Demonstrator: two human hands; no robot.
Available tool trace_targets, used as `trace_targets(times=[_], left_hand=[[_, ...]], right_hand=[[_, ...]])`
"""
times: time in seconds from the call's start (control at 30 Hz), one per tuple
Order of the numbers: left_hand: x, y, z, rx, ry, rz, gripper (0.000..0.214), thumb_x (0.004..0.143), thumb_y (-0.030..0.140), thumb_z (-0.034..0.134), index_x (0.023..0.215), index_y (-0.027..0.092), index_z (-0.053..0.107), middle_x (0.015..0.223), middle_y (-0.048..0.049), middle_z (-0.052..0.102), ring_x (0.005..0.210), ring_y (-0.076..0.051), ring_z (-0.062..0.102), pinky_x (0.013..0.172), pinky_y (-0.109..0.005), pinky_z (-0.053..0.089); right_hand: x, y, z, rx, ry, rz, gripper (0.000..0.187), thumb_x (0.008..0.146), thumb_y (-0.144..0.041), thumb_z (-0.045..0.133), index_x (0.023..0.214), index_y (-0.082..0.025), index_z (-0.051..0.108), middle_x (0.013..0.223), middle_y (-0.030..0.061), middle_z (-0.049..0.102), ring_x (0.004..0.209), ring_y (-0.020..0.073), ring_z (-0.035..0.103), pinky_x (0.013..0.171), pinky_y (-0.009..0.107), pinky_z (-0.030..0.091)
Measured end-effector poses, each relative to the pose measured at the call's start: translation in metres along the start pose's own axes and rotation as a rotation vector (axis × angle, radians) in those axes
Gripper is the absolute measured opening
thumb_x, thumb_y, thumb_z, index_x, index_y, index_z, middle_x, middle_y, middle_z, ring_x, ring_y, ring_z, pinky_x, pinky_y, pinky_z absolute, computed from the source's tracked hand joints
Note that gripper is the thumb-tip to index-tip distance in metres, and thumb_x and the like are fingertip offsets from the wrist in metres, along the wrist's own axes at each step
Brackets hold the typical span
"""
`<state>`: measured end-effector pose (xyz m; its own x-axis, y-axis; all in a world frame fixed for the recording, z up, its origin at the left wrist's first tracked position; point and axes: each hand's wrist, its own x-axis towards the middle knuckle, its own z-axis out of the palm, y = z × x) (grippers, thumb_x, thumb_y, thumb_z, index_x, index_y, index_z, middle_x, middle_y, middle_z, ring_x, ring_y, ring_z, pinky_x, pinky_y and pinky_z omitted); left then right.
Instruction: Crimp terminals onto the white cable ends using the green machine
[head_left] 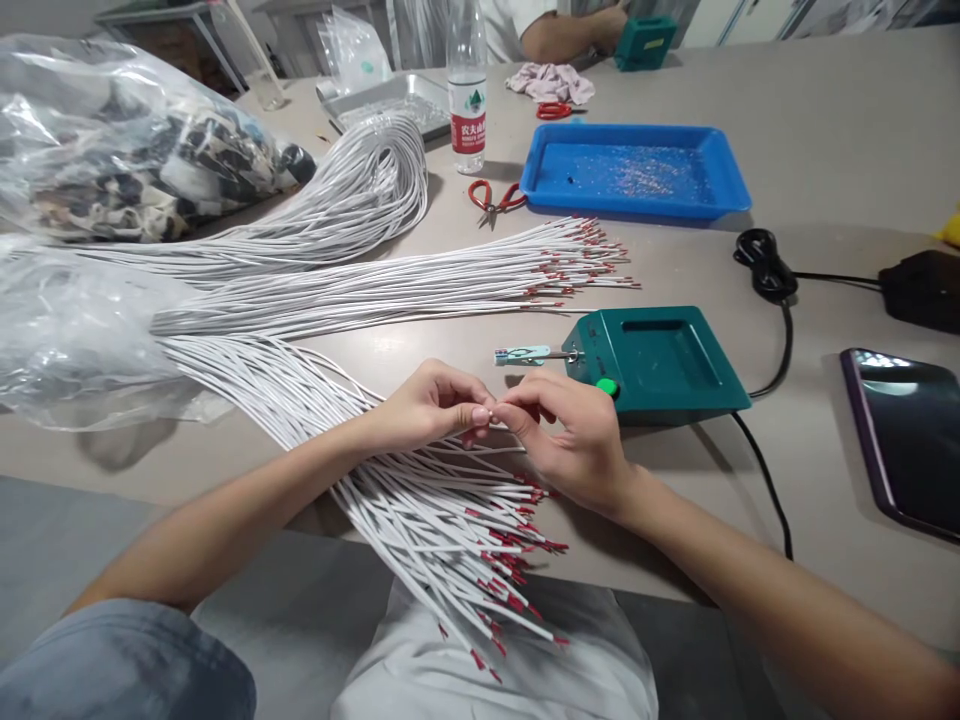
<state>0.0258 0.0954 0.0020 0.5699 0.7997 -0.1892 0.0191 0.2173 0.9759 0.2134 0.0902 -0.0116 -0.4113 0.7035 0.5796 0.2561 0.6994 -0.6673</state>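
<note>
My left hand (439,405) is closed in a pinch around the end of a white cable, in front of the green box. Fingertip to fingertip with it, my right hand (574,430) pinches at the same tip, which is mostly hidden by the fingers. Beneath both hands fans a bundle of white cables (420,510), their red-tipped ends hanging over the table edge above my lap. Just beyond my right hand stands the green box (667,365) with a green button and a pale clip (525,355) on a metal rod.
Behind lie another white cable bundle (375,285), a coiled bundle (382,170), red-handled snips (491,203), a blue tray (637,205) with scraps and a bottle (468,110). A phone (907,440) and black cord (765,265) lie right. Plastic bags (135,140) fill the left. Another person's arm (574,35) shows at the back.
</note>
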Motion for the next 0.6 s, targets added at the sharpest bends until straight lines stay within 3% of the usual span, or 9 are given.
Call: trace_targets(times=[0.1, 0.2, 0.3, 0.37, 0.6], left_hand=[[-0.001, 0.001, 0.001, -0.024, -0.009, -0.005, 0.033, 0.069, 0.041, 0.072, 0.070, 0.009, 0.066, 0.060, -0.0030, 0.060, 0.052, -0.009, 0.054, 0.051, -0.019, 0.047], [0.000, 0.000, -0.001, -0.074, -0.017, -0.008, 0.033, 0.068, 0.040, 0.074, 0.071, 0.009, 0.066, 0.060, -0.0030, 0.060, 0.052, -0.009, 0.055, 0.051, -0.020, 0.049], [0.002, -0.003, -0.006, -0.148, -0.006, 0.034, 0.030, 0.069, 0.037, 0.074, 0.072, 0.008, 0.066, 0.059, -0.0028, 0.061, 0.049, -0.009, 0.056, 0.050, -0.019, 0.047], [0.004, -0.005, -0.010, -0.200, 0.025, 0.069, 0.030, 0.069, 0.036, 0.075, 0.074, 0.008, 0.066, 0.059, -0.0030, 0.061, 0.048, -0.008, 0.056, 0.049, -0.018, 0.045], [0.006, -0.009, -0.015, -0.305, 0.083, 0.061, 0.030, 0.068, 0.036, 0.076, 0.077, 0.009, 0.066, 0.056, -0.0008, 0.059, 0.045, -0.007, 0.054, 0.048, -0.018, 0.042]], right_hand=[[-0.002, 0.002, -0.001, -0.142, 0.008, -0.151, 0.007, 0.085, -0.021, 0.056, 0.080, -0.020, 0.060, 0.067, 0.0011, 0.059, 0.060, 0.0119, 0.052, 0.056, 0.024, 0.041], [-0.001, 0.000, -0.004, -0.205, 0.076, -0.196, 0.006, 0.085, -0.019, 0.055, 0.079, -0.020, 0.058, 0.066, 0.0012, 0.057, 0.059, 0.0124, 0.051, 0.055, 0.025, 0.041], [0.002, -0.005, -0.008, -0.183, 0.252, -0.116, 0.011, 0.085, -0.017, 0.053, 0.075, -0.021, 0.055, 0.063, 0.0006, 0.053, 0.058, 0.0130, 0.048, 0.054, 0.026, 0.039], [0.004, -0.007, -0.009, -0.134, 0.301, -0.037, 0.013, 0.086, -0.018, 0.053, 0.074, -0.020, 0.055, 0.063, 0.0005, 0.052, 0.057, 0.0128, 0.047, 0.053, 0.027, 0.039], [0.004, -0.004, 0.003, 0.077, 0.161, 0.222, 0.011, 0.087, -0.025, 0.053, 0.080, -0.019, 0.060, 0.072, 0.0015, 0.057, 0.064, 0.0114, 0.052, 0.053, 0.024, 0.042]])
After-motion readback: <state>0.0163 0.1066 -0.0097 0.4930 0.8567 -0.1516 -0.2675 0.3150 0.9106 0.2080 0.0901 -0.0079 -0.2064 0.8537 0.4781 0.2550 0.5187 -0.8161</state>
